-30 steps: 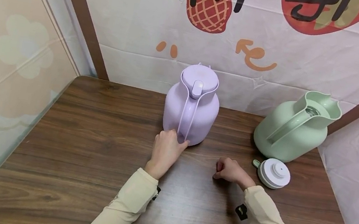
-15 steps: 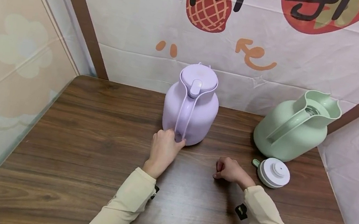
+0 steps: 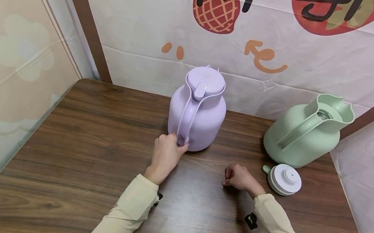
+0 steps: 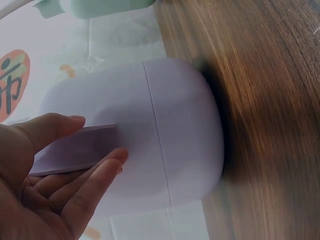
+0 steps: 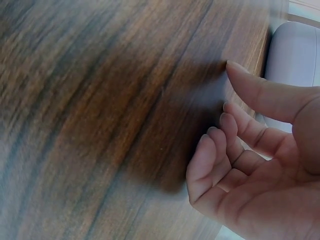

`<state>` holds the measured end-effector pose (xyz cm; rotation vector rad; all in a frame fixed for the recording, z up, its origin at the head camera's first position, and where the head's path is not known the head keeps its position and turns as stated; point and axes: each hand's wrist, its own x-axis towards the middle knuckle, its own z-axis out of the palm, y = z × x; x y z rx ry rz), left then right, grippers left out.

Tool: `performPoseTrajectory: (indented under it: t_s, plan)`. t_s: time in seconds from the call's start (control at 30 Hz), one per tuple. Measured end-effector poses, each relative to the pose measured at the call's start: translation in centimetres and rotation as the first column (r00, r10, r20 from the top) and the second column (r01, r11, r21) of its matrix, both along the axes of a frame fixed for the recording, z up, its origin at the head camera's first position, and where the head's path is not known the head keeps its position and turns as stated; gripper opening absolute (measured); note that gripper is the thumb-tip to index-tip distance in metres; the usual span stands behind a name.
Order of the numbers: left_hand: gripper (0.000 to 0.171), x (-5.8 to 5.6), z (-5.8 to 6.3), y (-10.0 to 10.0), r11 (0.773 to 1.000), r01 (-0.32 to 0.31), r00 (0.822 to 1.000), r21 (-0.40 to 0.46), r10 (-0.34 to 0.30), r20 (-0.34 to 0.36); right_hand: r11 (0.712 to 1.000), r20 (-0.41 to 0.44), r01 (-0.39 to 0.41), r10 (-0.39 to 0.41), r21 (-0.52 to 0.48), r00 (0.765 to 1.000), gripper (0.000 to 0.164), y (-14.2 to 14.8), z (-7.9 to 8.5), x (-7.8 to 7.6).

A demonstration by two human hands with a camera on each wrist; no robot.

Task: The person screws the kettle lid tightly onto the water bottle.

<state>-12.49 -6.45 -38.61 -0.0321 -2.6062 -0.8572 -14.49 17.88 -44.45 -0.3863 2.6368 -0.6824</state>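
Observation:
A lilac thermos jug with its lid on stands upright near the back of the table. My left hand grips the lower part of its handle. In the left wrist view the thumb lies along one side of the handle and the fingers along the other. The right hand rests on the table to the right of the jug, its fingers loosely curled around nothing. In the right wrist view those fingers touch the wood, with the lilac jug beyond them.
A green thermos jug without its lid stands at the back right. Its lid lies upside down in front of it, just right of my right hand. A printed cloth hangs behind the wooden table.
The lilac jug has turned a little, its handle swinging to the left, and my left hand has moved left with it. My right hand has stayed in place.

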Motion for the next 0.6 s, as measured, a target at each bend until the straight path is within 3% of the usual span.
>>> performPoseTrajectory:
  t_s: [0.6]
  plan:
    - [0.030,-0.25,-0.19,-0.97,1.000,-0.014,0.998,0.022,0.016,-0.065,1.000,-0.014,-0.001,0.001,-0.021,1.000,0.025,0.10,-0.16,-0.02]
